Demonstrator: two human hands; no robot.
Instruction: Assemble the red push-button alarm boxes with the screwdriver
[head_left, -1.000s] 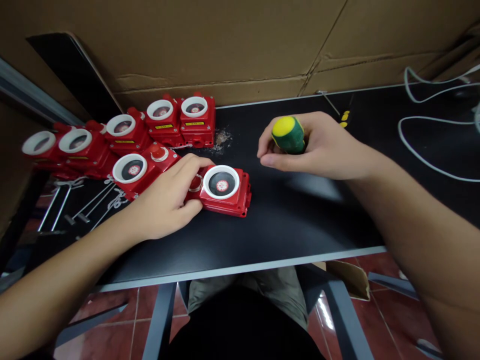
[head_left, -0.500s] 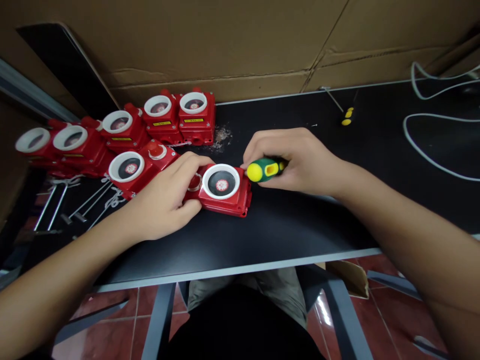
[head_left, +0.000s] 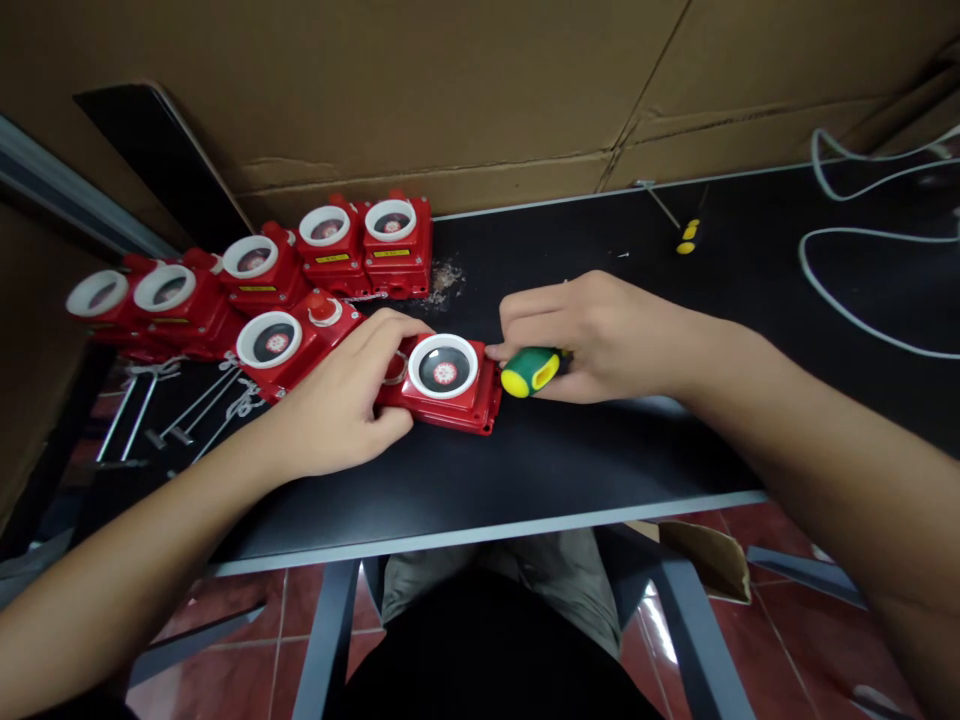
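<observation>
A red box with a white-ringed round window (head_left: 450,412) lies on the black table, face up. My left hand (head_left: 341,395) is wrapped over its left part, thumb on the near side and fingers on the far side, hiding much of that end. In my right hand (head_left: 577,335) is a screwdriver with a green and yellow handle (head_left: 534,371), just right of the box. The handle's rounded end faces me; the blade is hidden. A fingertip of the right hand comes close to the box's right edge; I cannot tell whether it touches.
Behind my left hand lies another red box (head_left: 300,345). Several similar boxes (head_left: 397,250) line the back left. Metal rods (head_left: 135,415) lie at the left. A second screwdriver (head_left: 688,236), a small screw (head_left: 622,254), crumbs (head_left: 448,280) and a white cable (head_left: 840,325) are farther back.
The screwdriver handle has tilted, its rounded end lower and nearer me. My right hand has turned with it. My left hand still holds the box, and the camera view has shifted slightly.
</observation>
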